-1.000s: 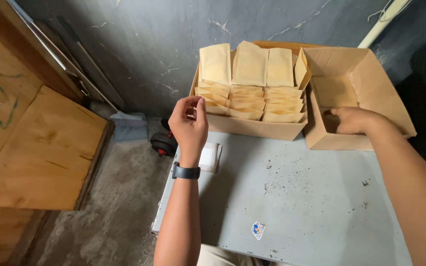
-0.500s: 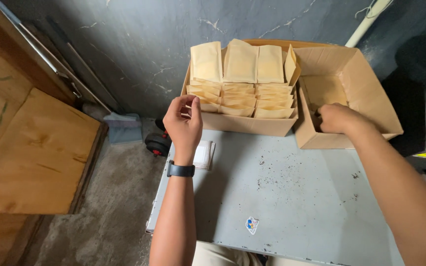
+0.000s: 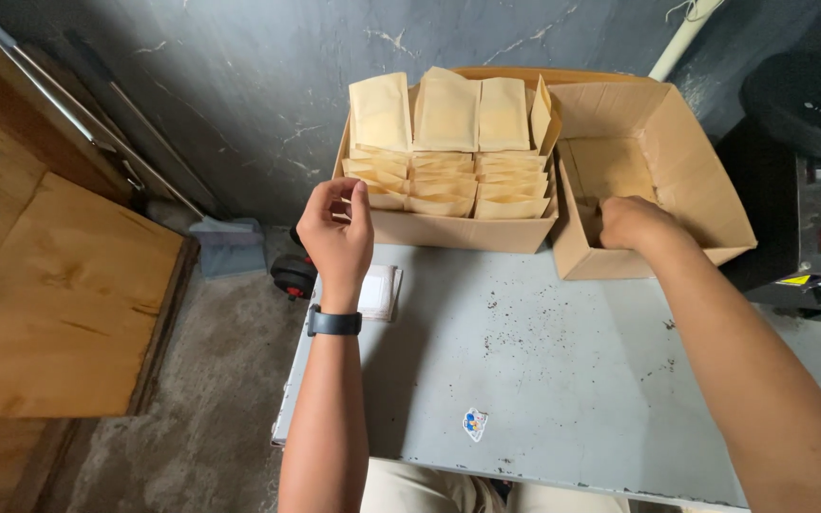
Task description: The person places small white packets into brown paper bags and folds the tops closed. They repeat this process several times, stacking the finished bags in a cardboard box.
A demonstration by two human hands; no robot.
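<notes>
A grey surface (image 3: 544, 361) is seen, speckled with dark crumbs; two cardboard boxes (image 3: 458, 228) (image 3: 658, 256) are set along its far edge, a white pad (image 3: 379, 291) at its left, a small sticker (image 3: 474, 424) near.

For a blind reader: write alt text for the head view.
A person's left hand touches the front row of tan paper pouches in a cardboard box, while the right hand reaches into a second, open box on a grey table.

The bags (image 3: 444, 142) are light tan, packed in a brown box (image 3: 458, 230). The next box (image 3: 705, 204) is brown too. The table (image 3: 544, 370) is grey with dark specks and a small blue and white sticker (image 3: 473, 424). The watch (image 3: 334, 323) is black. The pad (image 3: 379, 292) is white. The wall (image 3: 239, 85) is dark grey, the board (image 3: 59, 304) yellow-brown
</notes>
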